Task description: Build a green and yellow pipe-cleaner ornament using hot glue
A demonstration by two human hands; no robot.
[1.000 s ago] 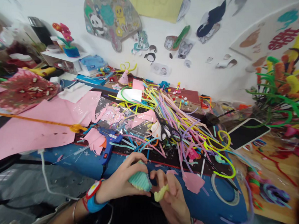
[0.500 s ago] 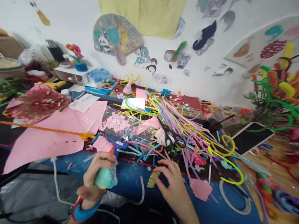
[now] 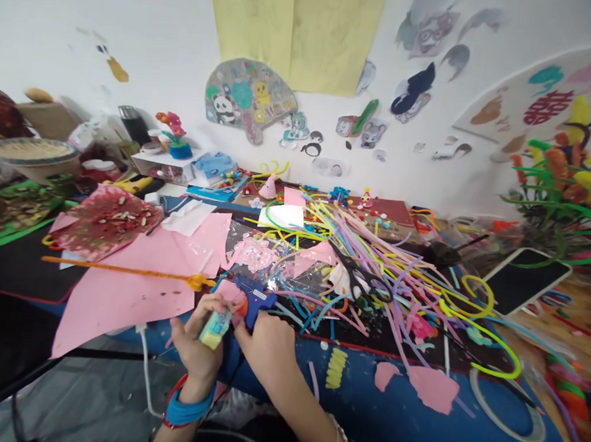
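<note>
My left hand (image 3: 200, 342) is closed around a small fuzzy block of pipe cleaner (image 3: 215, 329), turquoise with a pale yellow end. Right beside it, my right hand (image 3: 270, 353) is curled at the handle of a blue hot glue gun (image 3: 255, 297). The back of that hand hides most of its fingers. Against the gun's orange part lies a scrap of pink paper (image 3: 230, 290). A yellow zigzag-bent pipe cleaner (image 3: 336, 368) rests on the blue table edge, right of my right hand.
Loose pipe cleaners (image 3: 368, 252) are heaped at the centre right, with black scissors (image 3: 366, 282) among them. Pink sheets (image 3: 135, 304) spread on the left. A phone (image 3: 527, 278), a tape ring (image 3: 508, 417) and pink scraps (image 3: 433, 389) are on the right.
My right hand has left the yellow zigzag piece and moved left to the glue gun. My left hand has turned the turquoise block, showing its yellow end. The view has shifted left.
</note>
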